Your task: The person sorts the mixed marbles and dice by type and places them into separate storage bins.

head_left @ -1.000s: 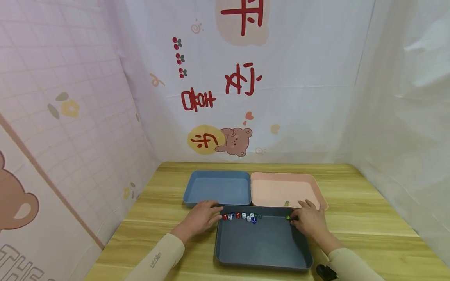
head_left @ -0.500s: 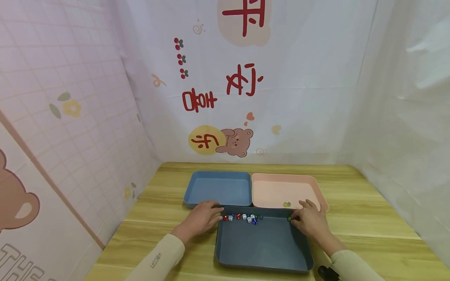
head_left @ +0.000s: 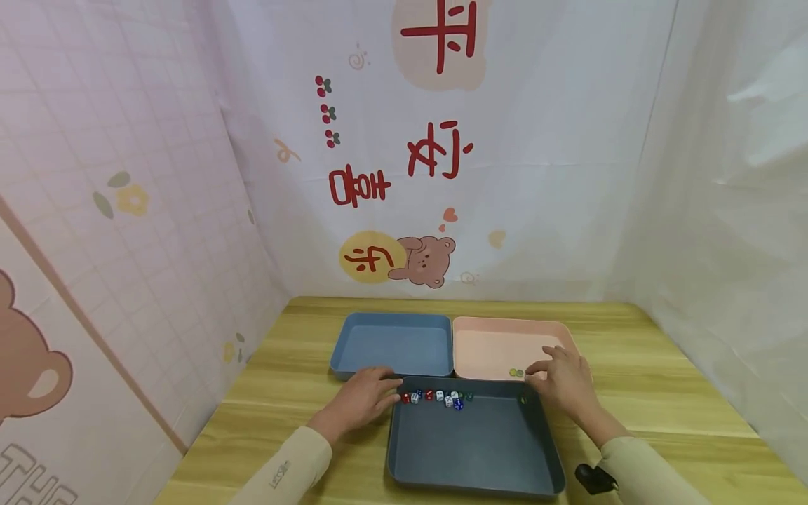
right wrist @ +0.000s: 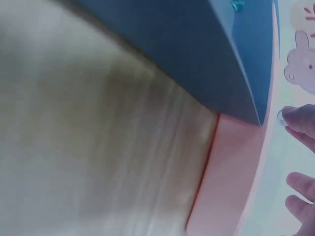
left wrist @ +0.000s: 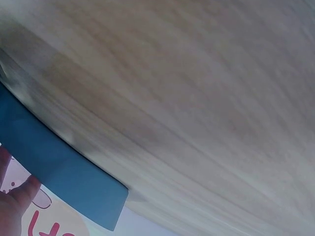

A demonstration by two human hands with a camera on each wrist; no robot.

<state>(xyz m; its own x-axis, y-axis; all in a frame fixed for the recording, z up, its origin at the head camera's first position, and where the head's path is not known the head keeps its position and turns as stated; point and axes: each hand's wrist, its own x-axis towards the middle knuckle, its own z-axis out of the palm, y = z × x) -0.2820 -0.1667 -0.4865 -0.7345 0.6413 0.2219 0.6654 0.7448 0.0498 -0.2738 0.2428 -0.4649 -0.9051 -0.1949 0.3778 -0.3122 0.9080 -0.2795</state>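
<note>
The right hand (head_left: 567, 384) has just risen from the dark tray's back right corner and is now over the pink tray's front edge. In the right wrist view its thumb and finger pinch a small clear piece (right wrist: 281, 117), held narrowly at the tips, with two other fingers apart from it. The piece shows just beyond the pink tray (head_left: 492, 347)'s rim in that view; whether it is above the floor or over the edge I cannot tell.

With the hand lifted, a green piece (head_left: 522, 398) shows apart from the fingers inside the dark tray (head_left: 473, 445), near its back right corner. Two yellowish green pieces (head_left: 513, 372) lie side by side against the pink tray's front edge, so the sorting looks barely begun: the red, white, blue and green dice (head_left: 440, 395) remain along the dark tray's back edge, mostly towards its left corner.

The left hand (head_left: 361, 400) rests its fingertips at the dark tray's back left corner, fingers loosely extended, apparently steadying it. The blue tray (head_left: 398, 347) stands just behind, beside the pink one.
</note>
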